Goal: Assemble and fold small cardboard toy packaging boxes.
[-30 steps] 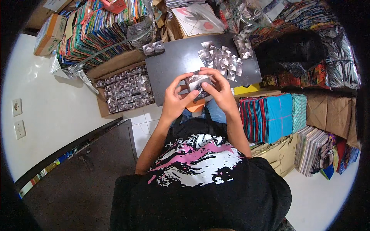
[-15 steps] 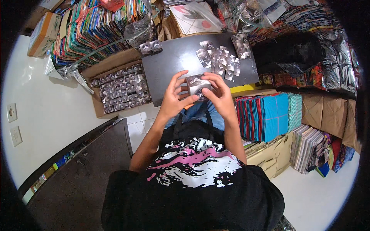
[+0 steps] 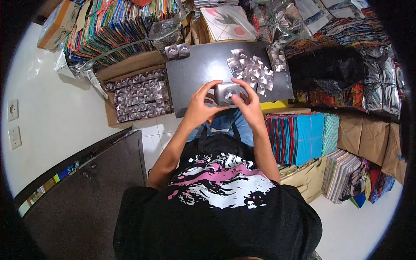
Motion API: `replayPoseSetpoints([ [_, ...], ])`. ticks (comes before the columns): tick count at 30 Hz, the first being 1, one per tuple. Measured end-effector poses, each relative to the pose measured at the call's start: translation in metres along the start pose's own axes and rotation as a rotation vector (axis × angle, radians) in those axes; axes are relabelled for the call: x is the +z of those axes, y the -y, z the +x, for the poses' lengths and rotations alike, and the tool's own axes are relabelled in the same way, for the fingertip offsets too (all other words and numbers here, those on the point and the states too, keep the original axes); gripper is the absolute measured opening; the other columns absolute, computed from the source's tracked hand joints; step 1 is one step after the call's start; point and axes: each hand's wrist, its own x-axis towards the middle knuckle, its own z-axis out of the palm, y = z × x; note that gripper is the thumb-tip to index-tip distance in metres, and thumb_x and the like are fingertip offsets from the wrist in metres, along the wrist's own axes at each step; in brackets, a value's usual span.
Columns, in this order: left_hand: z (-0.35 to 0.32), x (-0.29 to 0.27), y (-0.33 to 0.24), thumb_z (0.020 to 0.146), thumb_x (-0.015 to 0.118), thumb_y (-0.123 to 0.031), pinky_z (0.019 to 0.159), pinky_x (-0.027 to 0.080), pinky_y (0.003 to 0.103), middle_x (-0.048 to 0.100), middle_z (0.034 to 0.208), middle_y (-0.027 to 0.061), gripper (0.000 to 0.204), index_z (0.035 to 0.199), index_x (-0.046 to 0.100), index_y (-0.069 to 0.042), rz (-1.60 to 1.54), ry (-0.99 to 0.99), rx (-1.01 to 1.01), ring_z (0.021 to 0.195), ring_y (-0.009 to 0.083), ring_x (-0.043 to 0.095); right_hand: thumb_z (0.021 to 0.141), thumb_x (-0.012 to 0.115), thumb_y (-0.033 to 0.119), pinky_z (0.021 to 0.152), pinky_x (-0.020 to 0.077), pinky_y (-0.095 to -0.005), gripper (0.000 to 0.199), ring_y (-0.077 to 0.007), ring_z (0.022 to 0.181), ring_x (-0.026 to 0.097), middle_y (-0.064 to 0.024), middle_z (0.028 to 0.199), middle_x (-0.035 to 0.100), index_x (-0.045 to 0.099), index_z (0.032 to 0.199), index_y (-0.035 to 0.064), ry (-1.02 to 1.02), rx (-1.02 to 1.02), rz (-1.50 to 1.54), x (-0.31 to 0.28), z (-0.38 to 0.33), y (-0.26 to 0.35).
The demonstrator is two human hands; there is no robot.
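Observation:
Between my two hands, over the near edge of a dark table [image 3: 195, 65], I hold a small silver-grey box [image 3: 223, 92] with a dark round picture on its face. My left hand [image 3: 203, 104] grips its left side, the thumb beneath and the fingers along the top. On the right side my right hand [image 3: 249, 103] holds it, with the thumb against the printed face. Past my hands, flat printed box blanks [image 3: 255, 71] lie overlapped on the table. Two folded boxes [image 3: 177, 51] stand at the table's far left corner.
Left of the table, an open carton [image 3: 110, 119] holds rows of similar small boxes. Stacked bright packets [image 3: 117, 32] and a taped cardboard box [image 3: 58, 24] are behind it. Blue and red folded stacks [image 3: 299, 136] stand at my right. A dark panel [image 3: 93, 195] is at lower left.
The box has turned in my hands, so its face with the round picture now shows more fully. The whole view has shifted slightly; both hands still hold the box.

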Motion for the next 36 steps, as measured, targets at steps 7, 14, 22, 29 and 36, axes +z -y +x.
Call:
replayPoseSetpoints([
  [7,0.000,-0.024,0.017,0.073,0.095,-0.015,0.085,0.061,0.037,0.069,0.133,0.0125,0.082,0.147,0.059,-0.016,-0.011,0.005,-0.068,0.108,0.0238,0.073,0.074,0.091,0.008,0.109,0.0531,-0.0444,0.073,-0.0276,0.132,0.060,-0.0098,0.141,0.060,0.060,0.141,0.0080,0.194,-0.158,-0.527,0.007,0.023,0.018],
  [14,-0.013,-0.011,0.052,0.084,0.091,-0.021,0.088,0.060,0.041,0.065,0.135,0.0174,0.105,0.165,0.024,-0.016,-0.040,-0.189,-0.290,0.101,0.0254,0.073,0.076,0.094,0.026,0.104,0.0529,-0.0424,0.081,-0.0302,0.127,0.065,-0.0175,0.133,0.067,0.052,0.142,0.0057,0.083,-0.173,-0.530,-0.002,0.121,-0.080],
  [22,-0.071,-0.011,0.080,0.095,0.080,-0.018,0.086,0.057,0.036,0.071,0.128,0.0118,0.058,0.146,0.054,-0.009,-0.021,-0.100,-0.484,0.102,0.0199,0.073,0.071,0.090,0.005,0.103,0.0509,-0.0477,0.070,-0.0424,0.121,0.063,-0.0218,0.124,0.068,0.057,0.133,0.0062,0.098,-0.327,-0.715,-0.020,0.341,-0.212],
  [29,-0.087,-0.012,0.089,0.097,0.075,-0.012,0.086,0.057,0.033,0.072,0.124,0.0113,0.045,0.139,0.059,-0.007,0.017,-0.128,-0.568,0.097,0.0170,0.072,0.069,0.087,-0.002,0.110,0.0501,-0.0462,0.095,-0.0426,0.129,0.060,-0.0235,0.141,0.061,0.047,0.154,0.0085,0.038,-0.306,-0.674,0.021,0.330,-0.228],
  [36,-0.062,-0.010,0.097,0.098,0.076,-0.014,0.086,0.056,0.032,0.070,0.127,0.0114,0.046,0.140,0.058,-0.008,-0.025,-0.048,-0.506,0.097,0.0174,0.071,0.080,0.086,0.035,0.106,0.0459,-0.0598,0.084,-0.0481,0.134,0.048,-0.0252,0.146,0.049,0.048,0.153,0.0205,-0.630,0.216,-1.230,-0.111,0.240,-0.216],
])
